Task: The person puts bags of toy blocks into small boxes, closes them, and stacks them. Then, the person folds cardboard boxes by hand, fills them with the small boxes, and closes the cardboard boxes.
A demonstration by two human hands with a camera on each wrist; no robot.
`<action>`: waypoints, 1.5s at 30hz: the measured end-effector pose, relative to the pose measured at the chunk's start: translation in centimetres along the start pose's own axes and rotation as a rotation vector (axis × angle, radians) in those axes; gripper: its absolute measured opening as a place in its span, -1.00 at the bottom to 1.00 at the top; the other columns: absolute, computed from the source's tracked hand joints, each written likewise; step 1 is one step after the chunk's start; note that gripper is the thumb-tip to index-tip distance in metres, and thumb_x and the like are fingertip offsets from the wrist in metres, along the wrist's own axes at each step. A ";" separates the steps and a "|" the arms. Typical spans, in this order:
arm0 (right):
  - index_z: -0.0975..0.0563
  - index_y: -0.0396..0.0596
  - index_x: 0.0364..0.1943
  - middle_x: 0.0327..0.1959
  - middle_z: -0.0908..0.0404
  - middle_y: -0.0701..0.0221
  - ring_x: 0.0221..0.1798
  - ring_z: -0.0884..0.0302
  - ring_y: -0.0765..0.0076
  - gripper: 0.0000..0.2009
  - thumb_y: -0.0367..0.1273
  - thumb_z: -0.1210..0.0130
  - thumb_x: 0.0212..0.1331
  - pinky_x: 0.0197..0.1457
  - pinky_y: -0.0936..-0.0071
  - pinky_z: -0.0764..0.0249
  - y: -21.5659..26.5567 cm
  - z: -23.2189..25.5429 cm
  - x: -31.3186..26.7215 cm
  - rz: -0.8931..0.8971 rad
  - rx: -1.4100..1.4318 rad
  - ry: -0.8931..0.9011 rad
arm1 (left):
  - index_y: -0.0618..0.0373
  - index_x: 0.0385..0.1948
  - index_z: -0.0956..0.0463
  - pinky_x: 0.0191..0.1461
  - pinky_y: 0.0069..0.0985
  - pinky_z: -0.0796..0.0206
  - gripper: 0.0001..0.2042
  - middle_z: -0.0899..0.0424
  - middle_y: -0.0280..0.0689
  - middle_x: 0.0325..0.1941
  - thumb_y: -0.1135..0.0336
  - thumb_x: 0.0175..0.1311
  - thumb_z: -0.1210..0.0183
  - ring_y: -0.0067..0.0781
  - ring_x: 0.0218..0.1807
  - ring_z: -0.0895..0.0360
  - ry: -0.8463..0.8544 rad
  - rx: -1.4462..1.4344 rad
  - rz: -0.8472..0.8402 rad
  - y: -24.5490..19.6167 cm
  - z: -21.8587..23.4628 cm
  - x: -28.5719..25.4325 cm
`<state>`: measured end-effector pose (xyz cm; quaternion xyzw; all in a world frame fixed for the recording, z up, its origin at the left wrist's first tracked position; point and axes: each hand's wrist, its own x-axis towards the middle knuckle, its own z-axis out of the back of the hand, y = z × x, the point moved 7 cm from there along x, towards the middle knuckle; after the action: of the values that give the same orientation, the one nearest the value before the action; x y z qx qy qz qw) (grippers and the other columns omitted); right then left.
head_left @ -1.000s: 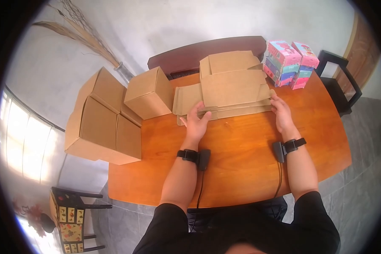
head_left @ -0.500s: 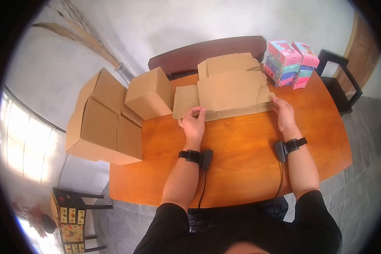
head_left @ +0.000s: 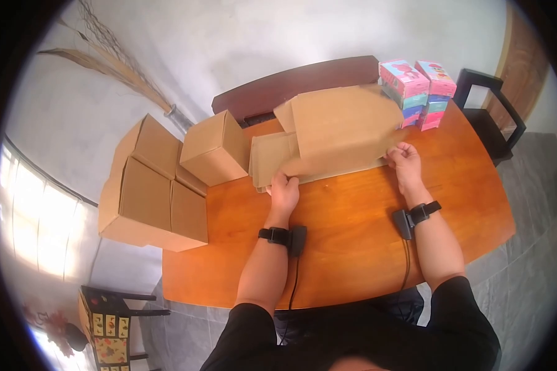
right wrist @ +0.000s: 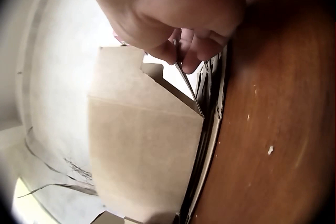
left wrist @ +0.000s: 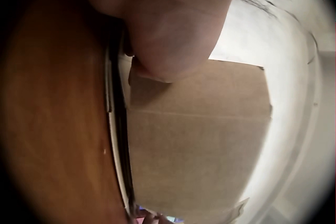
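Observation:
An unfolded cardboard box point(head_left: 346, 120) is raised at an angle over a stack of flat cardboard sheets point(head_left: 272, 154) on the wooden table. At its near left corner, my left hand point(head_left: 284, 193) pinches the edge; in the left wrist view the thumb point(left wrist: 173, 40) lies on top of the board. My right hand point(head_left: 406, 166) is at the near right corner. Between its thumb and fingers the right wrist view shows a thin flap point(right wrist: 188, 85) of the box. The left fingertips are mostly hidden under the cardboard.
Several made-up cardboard boxes point(head_left: 145, 191) stand on the left of the table point(head_left: 346, 247), with a single box point(head_left: 216, 148) beside them. Two stacks of colourful small boxes point(head_left: 408, 86) are at the back right. Behind the table is a dark chair back point(head_left: 291, 86).
The top box has lifted and tilted up off the stack, its near edge blurred by motion. Both hands have curled in on its corners, and the right has shifted slightly left.

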<state>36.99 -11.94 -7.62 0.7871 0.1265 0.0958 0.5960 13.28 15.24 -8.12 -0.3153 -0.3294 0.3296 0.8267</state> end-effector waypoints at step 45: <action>-0.25 -0.04 0.33 0.36 -0.29 0.29 0.20 -0.46 0.50 -0.35 -0.78 0.08 0.10 0.11 0.58 -0.47 3.4 -3.1 -3.2 0.223 0.150 0.441 | 0.18 -0.09 -0.41 0.18 -0.49 -0.30 -0.87 -0.60 -0.27 -0.03 0.40 0.49 0.07 -0.51 0.03 -0.50 -0.100 -1.166 0.004 -1.2 4.0 -1.1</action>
<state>33.26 -10.99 -3.51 0.7983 0.1724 0.3208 0.4796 10.02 14.91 -5.26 -0.7028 -0.4942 0.1099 0.4997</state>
